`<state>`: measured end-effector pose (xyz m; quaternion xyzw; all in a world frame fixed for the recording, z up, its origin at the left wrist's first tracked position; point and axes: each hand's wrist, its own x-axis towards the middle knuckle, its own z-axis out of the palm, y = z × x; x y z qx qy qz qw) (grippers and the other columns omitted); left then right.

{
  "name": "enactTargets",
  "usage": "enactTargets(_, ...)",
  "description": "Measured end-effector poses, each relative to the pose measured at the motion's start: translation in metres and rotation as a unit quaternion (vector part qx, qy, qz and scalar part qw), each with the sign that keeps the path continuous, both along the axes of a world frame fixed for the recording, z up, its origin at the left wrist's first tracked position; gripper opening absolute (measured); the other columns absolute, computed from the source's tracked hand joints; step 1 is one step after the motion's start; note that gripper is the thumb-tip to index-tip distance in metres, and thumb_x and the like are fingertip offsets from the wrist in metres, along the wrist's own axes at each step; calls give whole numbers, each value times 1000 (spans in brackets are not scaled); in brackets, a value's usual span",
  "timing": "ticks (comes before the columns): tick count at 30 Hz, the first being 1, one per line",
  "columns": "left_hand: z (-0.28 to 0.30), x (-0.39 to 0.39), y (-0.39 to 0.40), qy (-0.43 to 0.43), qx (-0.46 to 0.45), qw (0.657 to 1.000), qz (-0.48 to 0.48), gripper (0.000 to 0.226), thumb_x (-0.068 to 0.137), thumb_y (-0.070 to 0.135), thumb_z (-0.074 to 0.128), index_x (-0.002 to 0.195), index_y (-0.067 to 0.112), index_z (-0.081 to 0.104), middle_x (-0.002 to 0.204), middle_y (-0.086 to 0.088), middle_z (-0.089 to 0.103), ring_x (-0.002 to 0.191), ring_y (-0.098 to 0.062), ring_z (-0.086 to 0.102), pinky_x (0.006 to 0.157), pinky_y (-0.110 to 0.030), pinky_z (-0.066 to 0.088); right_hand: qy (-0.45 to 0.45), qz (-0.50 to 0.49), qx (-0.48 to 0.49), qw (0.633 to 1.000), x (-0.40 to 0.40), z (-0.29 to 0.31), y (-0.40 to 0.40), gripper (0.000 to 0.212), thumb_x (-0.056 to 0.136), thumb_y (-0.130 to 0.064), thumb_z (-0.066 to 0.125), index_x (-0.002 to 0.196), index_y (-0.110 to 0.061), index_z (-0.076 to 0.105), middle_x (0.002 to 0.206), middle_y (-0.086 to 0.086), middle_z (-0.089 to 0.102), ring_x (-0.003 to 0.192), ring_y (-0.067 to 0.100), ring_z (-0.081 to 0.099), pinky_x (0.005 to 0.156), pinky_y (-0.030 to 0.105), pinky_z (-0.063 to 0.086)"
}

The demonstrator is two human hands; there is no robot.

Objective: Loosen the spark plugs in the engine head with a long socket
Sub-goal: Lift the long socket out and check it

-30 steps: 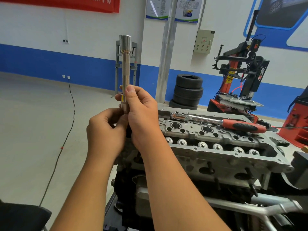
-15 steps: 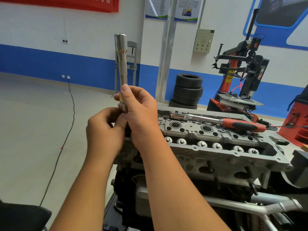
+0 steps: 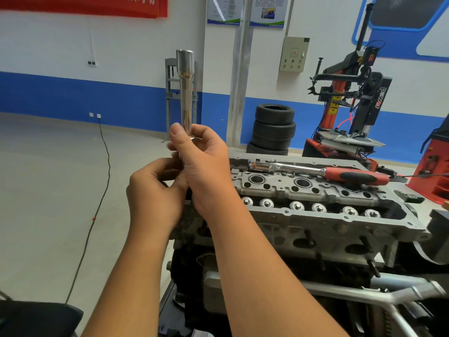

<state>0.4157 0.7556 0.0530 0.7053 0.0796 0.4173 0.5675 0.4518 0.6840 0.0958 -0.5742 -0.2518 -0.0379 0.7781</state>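
Note:
A long chrome socket [image 3: 185, 93] stands upright in front of me, wide end up. My right hand [image 3: 204, 164] grips its lower part, thumb along the shaft. My left hand [image 3: 153, 193] is curled just below and holds its bottom end, which is hidden by the fingers. To the right lies the grey engine head [image 3: 315, 215] with round spark plug wells along its top. A ratchet [image 3: 320, 171] with a red and black handle lies across the head's far edge.
A stack of black tyres [image 3: 273, 128] stands behind the engine. A red tyre changer [image 3: 349, 105] is at the back right and a red machine [image 3: 432, 166] at the far right. A black cable [image 3: 97, 190] runs across the grey floor on the left.
The socket has shifted slightly left and tilted a little in my hands. Both hands stay at its lower end. The ratchet has not moved.

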Motion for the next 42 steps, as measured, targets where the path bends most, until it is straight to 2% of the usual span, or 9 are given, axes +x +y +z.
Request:
enactTargets(6,-2,1,0,-3,-6,1000,-2,32,85,9,77,78,39,70,79,11,75,76,-14,73,74,-43,63,-19,-6,-29,999,-1,0,-1,14,102,-33,64,98,-20,64,79,-5,67,75,7,63,73,28,55)
enactTargets(9,-2,-2,0,-66,-126,988,-53,11,81,18,70,84,29,72,79,6,75,66,-11,67,60,-31,53,-27,1,-39,999,-3,1,1,22,108,-32,52,100,-13,59,75,-3,58,67,7,55,66,28,52)
enactTargets(11,-4,-3,5,-98,-233,966,-47,14,74,22,59,88,24,63,86,-5,73,64,-13,58,56,-30,44,-29,1,-49,998,-4,3,1,25,110,-34,47,98,-13,54,75,-3,52,62,7,49,63,26,47)
enactTargets(16,-11,-10,12,-36,-280,959,-37,11,83,35,54,86,26,59,90,-2,74,64,-15,52,59,-34,42,-31,-41,-86,995,-7,11,12,47,99,-57,57,75,-20,41,67,0,40,54,11,34,55,32,33)
enactTargets(20,-18,-11,15,0,-307,951,-47,12,96,27,56,86,23,60,82,0,74,65,-17,52,61,-34,45,-21,-90,-65,994,-9,15,25,58,95,-60,62,58,-24,34,56,-1,35,47,12,30,49,31,29)
enactTargets(29,-18,-14,14,34,-240,964,-112,30,104,10,48,86,18,71,79,5,75,62,-6,66,48,-20,51,32,-50,-30,998,-12,50,18,47,100,-50,62,68,-22,41,51,-3,35,40,13,27,42,25,25)
enactTargets(36,-11,-13,11,71,-102,981,-150,22,100,21,62,91,36,75,109,10,73,102,-9,68,89,-34,55,44,-31,-9,998,-8,64,17,50,100,-46,64,65,-23,37,50,-3,32,40,14,24,42,25,24)
enactTargets(39,-7,-14,10,111,21,986,-123,17,98,28,65,90,42,69,110,13,63,94,-10,64,83,-39,59,46,-32,-5,998,-6,70,17,50,100,-46,64,65,-24,36,52,-1,30,43,15,22,44,26,23)
enactTargets(42,1,-9,11,132,114,983,-63,13,99,26,65,104,29,76,100,11,59,87,-12,62,71,-27,55,44,-32,-9,998,-7,71,16,49,101,-45,63,66,-23,36,57,2,29,46,17,22,46,28,22)
